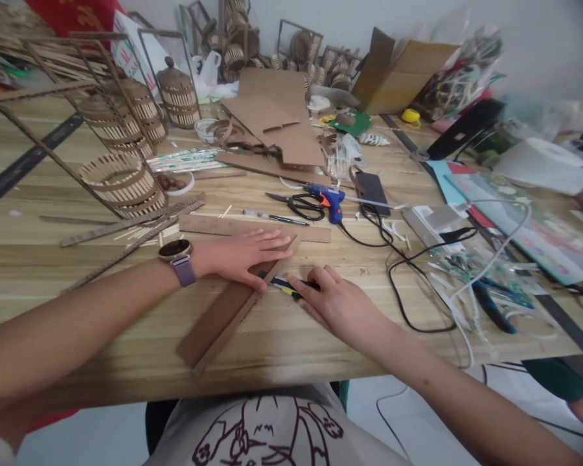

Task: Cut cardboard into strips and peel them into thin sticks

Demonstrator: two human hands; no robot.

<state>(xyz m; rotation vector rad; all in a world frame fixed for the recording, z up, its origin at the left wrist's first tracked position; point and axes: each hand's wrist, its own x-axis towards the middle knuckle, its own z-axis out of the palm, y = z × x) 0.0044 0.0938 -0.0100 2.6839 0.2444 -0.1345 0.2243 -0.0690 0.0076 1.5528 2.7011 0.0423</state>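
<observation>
My left hand (250, 254) lies flat with its fingers stretched out, pressing down on a brown cardboard strip (218, 320) that runs diagonally across the table. My right hand (333, 294) is closed around a utility knife (284, 285), black with a yellow part. The knife's front end points at the strip's right edge, close to my left thumb; whether the blade touches the cardboard I cannot tell. Just beyond my left fingertips is another flat cardboard strip (311, 232), with a pen (276, 217) lying behind it.
A blue glue gun (328, 199), scissors (304, 206) and a black cable (398, 310) lie ahead and to the right. Slatted baskets (121, 184) with tall frames stand at left. Cardboard sheets (282, 116) are piled behind. Pliers (493, 304) lie at right, near another person's arm.
</observation>
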